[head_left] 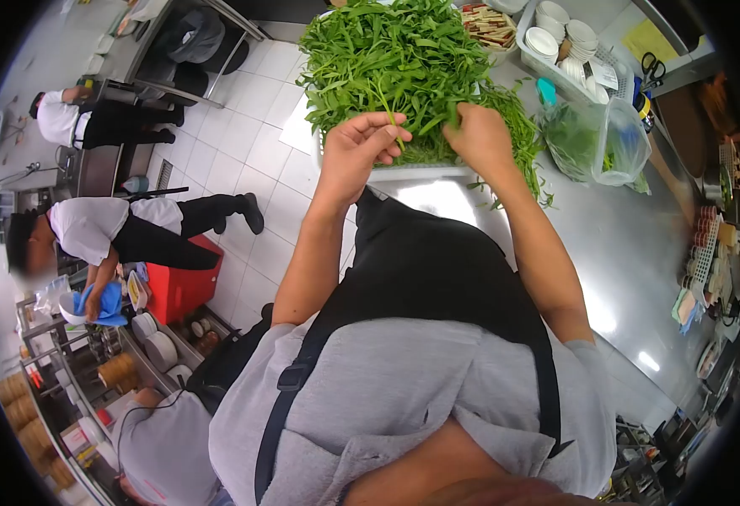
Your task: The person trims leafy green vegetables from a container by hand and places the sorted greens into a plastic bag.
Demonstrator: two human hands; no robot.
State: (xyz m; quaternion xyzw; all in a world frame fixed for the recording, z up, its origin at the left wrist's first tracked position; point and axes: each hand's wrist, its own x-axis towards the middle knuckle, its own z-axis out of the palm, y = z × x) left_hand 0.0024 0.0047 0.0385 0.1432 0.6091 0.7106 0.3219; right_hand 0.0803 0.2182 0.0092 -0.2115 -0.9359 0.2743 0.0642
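Note:
A large heap of leafy greens with long narrow leaves [395, 51], resembling water spinach, fills a white plastic basket [429, 172] on the metal counter. My left hand [360, 150] is at the near left of the heap, thumb and fingers pinched on a thin green stem [389, 110]. At the near right of the heap is my right hand [481, 142]. Its fingers are curled and pressed together against the greens; leaves and slight blur hide what lies between them. Loose thin greens [517, 126] spill over the basket's right side.
Right of the basket, a clear plastic bag of greens [593, 143] stands on the steel counter [555, 236]. Behind it are a crate of white cups [547, 42] and black-handled scissors [652, 69]. Co-workers [83, 228] are at the left, near a red bin [180, 278].

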